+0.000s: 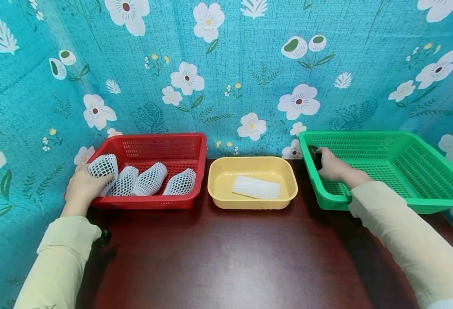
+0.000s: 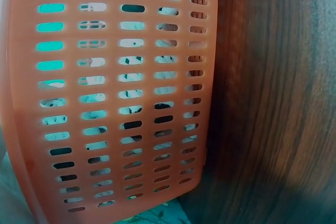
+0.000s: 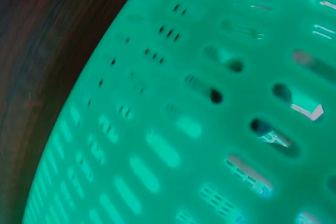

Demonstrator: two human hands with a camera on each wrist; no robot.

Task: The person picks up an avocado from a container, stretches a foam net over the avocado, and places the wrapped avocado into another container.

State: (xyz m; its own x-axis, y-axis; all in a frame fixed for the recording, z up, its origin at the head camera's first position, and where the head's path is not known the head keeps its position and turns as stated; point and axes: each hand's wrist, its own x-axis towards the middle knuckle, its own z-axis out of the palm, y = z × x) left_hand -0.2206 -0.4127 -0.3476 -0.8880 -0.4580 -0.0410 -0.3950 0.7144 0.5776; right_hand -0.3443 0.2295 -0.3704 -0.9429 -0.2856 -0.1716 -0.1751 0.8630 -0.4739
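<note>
At the left end of the red basket [image 1: 172, 201], my left hand [image 1: 83, 186] holds a thing in a white foam net sleeve [image 1: 104, 165], tilted up near the basket's wall. Several more net-sleeved things lie in the same basket, one of them a sleeve [image 1: 151, 178] in the middle. My right hand [image 1: 332, 165] reaches into the green basket [image 1: 373, 169] and grips a small dark object [image 1: 316, 157] against its left wall; its kind cannot be made out. In the wrist views the walls of the red basket [image 2: 121, 98] and green basket [image 3: 173, 103] hide both hands.
Between the baskets stands a yellow tray [image 1: 252, 204] with a flat white foam net sleeve [image 1: 255, 187] in it. All three containers stand at the back of a dark wooden table [image 1: 226, 253], before a blue flowered cloth [image 1: 234, 86].
</note>
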